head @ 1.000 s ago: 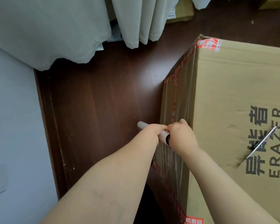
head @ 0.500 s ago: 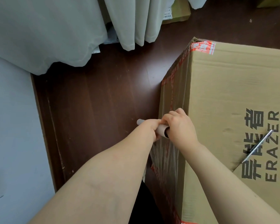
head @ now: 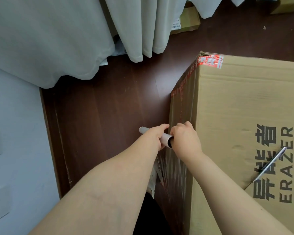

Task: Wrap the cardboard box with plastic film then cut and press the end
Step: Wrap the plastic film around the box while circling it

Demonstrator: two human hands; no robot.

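With left hand point(head: 154, 136) and right hand point(head: 185, 140) gripping the film roll point(head: 165, 138), holds it close against the cardboard box point(head: 244, 107) on the floor point(head: 109, 116) so the plastic film point(head: 174, 168) lies tight.

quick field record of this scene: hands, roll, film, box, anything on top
left hand: grips film roll
right hand: grips the roll's near end
plastic film: stretched from the roll along the box's side wall
cardboard box: stands on dark floor
on top: slim silvery tool, untouched
stage: wrapping, film not yet cut
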